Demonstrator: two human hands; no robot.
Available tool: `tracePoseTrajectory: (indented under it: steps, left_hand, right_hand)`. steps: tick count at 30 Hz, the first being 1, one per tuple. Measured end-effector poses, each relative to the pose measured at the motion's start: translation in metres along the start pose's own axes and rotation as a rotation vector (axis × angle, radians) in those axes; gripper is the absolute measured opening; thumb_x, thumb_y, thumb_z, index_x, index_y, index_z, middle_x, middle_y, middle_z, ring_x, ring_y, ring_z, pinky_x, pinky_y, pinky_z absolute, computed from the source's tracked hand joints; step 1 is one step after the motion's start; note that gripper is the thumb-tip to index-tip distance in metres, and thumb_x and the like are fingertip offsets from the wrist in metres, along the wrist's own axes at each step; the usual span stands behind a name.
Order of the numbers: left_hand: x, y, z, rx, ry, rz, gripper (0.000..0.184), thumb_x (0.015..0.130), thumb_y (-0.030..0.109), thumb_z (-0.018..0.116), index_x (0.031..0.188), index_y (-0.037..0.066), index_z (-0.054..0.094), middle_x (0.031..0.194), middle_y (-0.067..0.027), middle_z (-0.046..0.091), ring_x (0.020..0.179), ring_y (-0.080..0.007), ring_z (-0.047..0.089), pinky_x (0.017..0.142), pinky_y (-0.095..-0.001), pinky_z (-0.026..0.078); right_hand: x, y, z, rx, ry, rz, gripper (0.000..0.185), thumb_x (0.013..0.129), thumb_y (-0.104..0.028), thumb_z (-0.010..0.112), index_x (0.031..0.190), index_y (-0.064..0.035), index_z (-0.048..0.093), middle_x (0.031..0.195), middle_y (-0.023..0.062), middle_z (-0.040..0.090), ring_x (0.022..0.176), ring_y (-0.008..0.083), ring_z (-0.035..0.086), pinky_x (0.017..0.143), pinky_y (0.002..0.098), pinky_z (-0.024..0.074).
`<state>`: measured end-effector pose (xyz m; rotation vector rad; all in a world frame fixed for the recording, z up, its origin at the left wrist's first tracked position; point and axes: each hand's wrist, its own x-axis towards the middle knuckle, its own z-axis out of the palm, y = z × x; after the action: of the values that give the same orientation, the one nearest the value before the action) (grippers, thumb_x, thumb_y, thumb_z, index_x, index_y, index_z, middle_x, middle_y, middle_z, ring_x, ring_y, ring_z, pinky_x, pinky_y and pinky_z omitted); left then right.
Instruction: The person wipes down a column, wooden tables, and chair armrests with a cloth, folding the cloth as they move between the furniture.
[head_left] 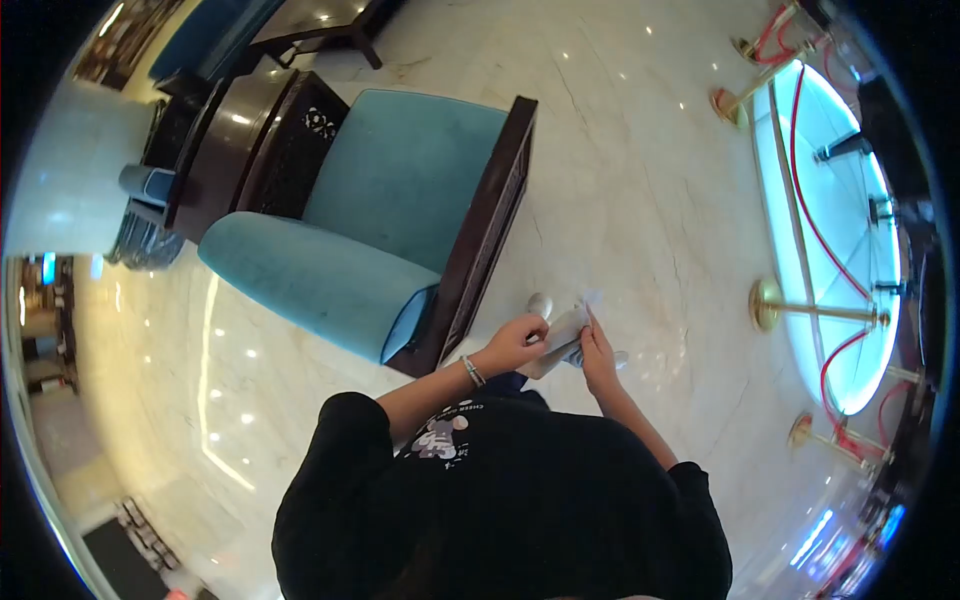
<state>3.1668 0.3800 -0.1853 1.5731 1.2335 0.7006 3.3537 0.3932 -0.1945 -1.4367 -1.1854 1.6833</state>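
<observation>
In front of my body, a pale, thin sheet or cloth (pixel 568 327) is stretched between both hands. My left hand (pixel 515 343), with a bracelet (pixel 472 371) at the wrist, has its fingers curled closed at the near left edge of the sheet. On the other side, my right hand (pixel 598 355) pinches the sheet's right edge between thumb and fingers. Below the hands, parts of light-coloured shoes (pixel 540 304) show against the floor. What the sheet is cannot be made out.
A teal armchair (pixel 400 170) with dark wooden sides stands at the left, beside a dark side table (pixel 225 140). Brass posts (pixel 765 304) with red ropes border a glowing oval panel (pixel 840 250) at the right. Marble floor (pixel 650 200) lies between.
</observation>
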Motion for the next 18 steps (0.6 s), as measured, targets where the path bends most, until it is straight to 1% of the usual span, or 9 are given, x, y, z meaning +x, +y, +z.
tracePoseTrajectory:
  steps: [2, 3, 7, 9, 10, 12, 15, 16, 18]
  left_hand:
    - [0.037, -0.002, -0.004, -0.708, -0.066, -0.312, 0.019, 0.075, 0.011, 0.061, 0.086, 0.006, 0.046, 0.084, -0.0037, 0.049, 0.077, -0.0147, 0.049, 0.069, -0.0247, 0.043]
    - [0.057, 0.002, -0.007, -0.768, -0.014, -0.309, 0.024, 0.079, 0.016, 0.058, 0.097, 0.006, 0.045, 0.09, -0.0038, 0.05, 0.076, -0.0132, 0.05, 0.069, -0.0253, 0.043]
    - [0.186, 0.014, -0.021, -1.162, 0.17, -0.469, 0.028, 0.081, 0.023, 0.056, 0.101, 0.005, 0.047, 0.088, -0.0045, 0.052, 0.078, -0.0121, 0.051, 0.07, -0.0261, 0.043]
    - [0.244, 0.036, -0.045, -1.323, -0.185, -0.655, 0.03, 0.082, 0.027, 0.054, 0.103, 0.006, 0.05, 0.085, -0.0041, 0.054, 0.08, -0.0116, 0.051, 0.072, -0.0266, 0.043]
    - [0.268, 0.053, -0.059, -1.325, -0.167, -0.646, 0.03, 0.082, 0.027, 0.054, 0.103, 0.006, 0.05, 0.085, -0.0041, 0.054, 0.08, -0.0116, 0.051, 0.072, -0.0266, 0.043]
    - [0.313, 0.081, -0.081, -0.918, -0.167, -0.497, 0.023, 0.083, 0.025, 0.053, 0.097, 0.007, 0.053, 0.085, -0.0038, 0.054, 0.082, -0.0121, 0.051, 0.073, -0.0266, 0.042]
    - [0.393, 0.066, -0.082, -0.734, 0.058, -0.206, 0.027, 0.082, 0.025, 0.053, 0.097, 0.003, 0.053, 0.086, -0.0054, 0.056, 0.079, -0.0131, 0.051, 0.073, -0.0264, 0.042]
    - [0.42, 0.06, -0.094, -0.73, 0.083, -0.212, 0.027, 0.082, 0.025, 0.053, 0.097, 0.003, 0.053, 0.086, -0.0054, 0.056, 0.079, -0.0131, 0.051, 0.073, -0.0264, 0.042]
    - [0.463, 0.054, -0.102, -0.427, 0.167, -0.099, 0.021, 0.085, 0.023, 0.05, 0.094, 0.004, 0.053, 0.082, -0.0005, 0.052, 0.078, -0.0083, 0.046, 0.069, -0.0252, 0.04]
  right_hand:
    - [0.044, -0.021, -0.017, -0.004, -0.056, -0.064, 0.041, 0.091, -0.016, 0.036, 0.13, -0.0029, 0.031, 0.124, 0.0124, 0.042, 0.113, 0.018, 0.039, 0.094, 0.0265, 0.0292]
    - [0.063, -0.032, -0.025, 0.044, -0.045, -0.041, 0.041, 0.091, -0.016, 0.036, 0.13, -0.0024, 0.032, 0.124, 0.012, 0.042, 0.113, 0.018, 0.039, 0.095, 0.0267, 0.0289]
    - [0.148, -0.085, -0.076, 0.121, 0.005, -0.043, 0.04, 0.093, -0.025, 0.034, 0.125, -0.0003, 0.036, 0.119, 0.0098, 0.045, 0.109, 0.0175, 0.042, 0.092, 0.0275, 0.0321]
    - [0.179, -0.107, -0.104, 0.132, 0.013, 0.002, 0.039, 0.093, -0.026, 0.034, 0.123, -0.0004, 0.037, 0.118, 0.0096, 0.045, 0.108, 0.0175, 0.043, 0.09, 0.0272, 0.0331]
    - [0.2, -0.118, -0.116, 0.162, 0.034, 0.046, 0.039, 0.093, -0.027, 0.034, 0.121, -0.0004, 0.039, 0.118, 0.0094, 0.046, 0.107, 0.0176, 0.043, 0.089, 0.027, 0.0342]
    - [0.241, -0.139, -0.145, 0.135, -0.015, 0.029, 0.039, 0.092, -0.028, 0.035, 0.12, -0.0009, 0.04, 0.115, 0.0089, 0.047, 0.104, 0.0168, 0.045, 0.086, 0.0271, 0.0358]
    - [0.306, -0.164, -0.169, 0.149, -0.031, 0.087, 0.04, 0.092, -0.03, 0.036, 0.119, -0.0019, 0.041, 0.109, 0.0077, 0.05, 0.097, 0.0155, 0.047, 0.08, 0.0278, 0.0385]
    - [0.332, -0.175, -0.175, 0.181, 0.003, 0.163, 0.04, 0.092, -0.031, 0.036, 0.119, -0.0024, 0.041, 0.105, 0.007, 0.051, 0.094, 0.0148, 0.048, 0.077, 0.0284, 0.0395]
    - [0.384, -0.178, -0.204, 0.118, -0.092, 0.227, 0.04, 0.091, -0.033, 0.037, 0.118, -0.0032, 0.042, 0.102, 0.0064, 0.051, 0.092, 0.0149, 0.048, 0.077, 0.0311, 0.0403]
